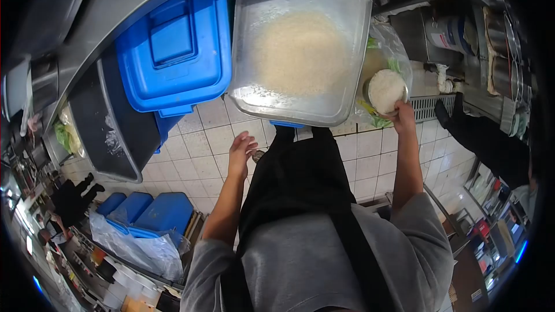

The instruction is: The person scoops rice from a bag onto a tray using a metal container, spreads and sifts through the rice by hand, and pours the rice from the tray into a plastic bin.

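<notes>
White rice (pixel 386 89): sitting in a round bowl (pixel 366 88), and it's out on the right, just past the edge of the silvery tub, with the clear bag showing around it
Right hand (pixel 403 115): grasping the bowl by its near rim, arm stretched forward
Left hand (pixel 243 149): released, fingers loosely curled in mid-air above the tiled floor (pixel 196 144), near the tub's near left corner
Silvery tub (pixel 247 34): big, round-cornered, dead ahead, with a broad patch of pale grains (pixel 306 52) across its bottom
Clear bag (pixel 404 65): right beside the tub, green leaves (pixel 394 65) showing at it
Blue lid (pixel 202 78): left of the tub, very close to its side
Dark grey bin (pixel 124 133): farther left, white bits on its inner face
Blue boxes (pixel 167 211): lower left, crumpled plastic sheet (pixel 139 245) beside them
Co-worker (pixel 491 147): far right, dark trousers and shoes in view
</notes>
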The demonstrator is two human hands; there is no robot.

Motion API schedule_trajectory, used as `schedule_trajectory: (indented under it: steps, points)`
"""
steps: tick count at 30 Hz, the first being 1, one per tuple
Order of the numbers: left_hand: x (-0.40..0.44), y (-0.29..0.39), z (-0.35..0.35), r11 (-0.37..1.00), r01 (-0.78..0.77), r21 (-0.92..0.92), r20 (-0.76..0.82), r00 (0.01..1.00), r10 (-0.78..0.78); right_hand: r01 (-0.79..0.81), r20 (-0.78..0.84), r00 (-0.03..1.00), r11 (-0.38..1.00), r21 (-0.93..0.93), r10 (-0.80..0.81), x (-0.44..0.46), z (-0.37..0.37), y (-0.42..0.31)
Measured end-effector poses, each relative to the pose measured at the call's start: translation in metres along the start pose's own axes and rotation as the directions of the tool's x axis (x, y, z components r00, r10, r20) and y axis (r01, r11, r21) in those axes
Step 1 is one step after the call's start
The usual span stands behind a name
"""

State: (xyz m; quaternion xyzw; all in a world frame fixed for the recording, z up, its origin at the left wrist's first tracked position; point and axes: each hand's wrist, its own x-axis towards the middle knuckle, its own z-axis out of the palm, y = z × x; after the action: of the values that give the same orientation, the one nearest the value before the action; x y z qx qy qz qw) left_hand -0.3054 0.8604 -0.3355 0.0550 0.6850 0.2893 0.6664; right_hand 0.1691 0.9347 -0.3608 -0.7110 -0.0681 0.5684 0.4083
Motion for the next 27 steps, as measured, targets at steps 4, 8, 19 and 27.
schedule_trajectory:
  steps: [4,8,19,27]
  points:
    - [0.035,0.006,-0.002,0.988,-0.153,0.008,-0.158,0.976,0.152,0.137,-0.033,0.989,0.983,-0.126,-0.142,-0.014,0.025,-0.03]
    - [0.067,0.024,0.001,0.976,-0.219,-0.009,-0.213,0.954,0.212,0.64,0.167,0.748,0.632,-0.437,-0.642,-0.045,0.112,-0.071]
    - [0.084,0.057,0.008,0.964,-0.255,-0.07,-0.114,0.963,0.246,0.786,0.421,0.199,-0.112,-0.608,-0.885,-0.085,0.221,-0.097]
    - [0.089,0.058,0.006,0.964,-0.249,-0.091,-0.105,0.965,0.239,0.755,0.488,-0.189,-0.443,-0.483,-0.852,-0.108,0.239,-0.119]
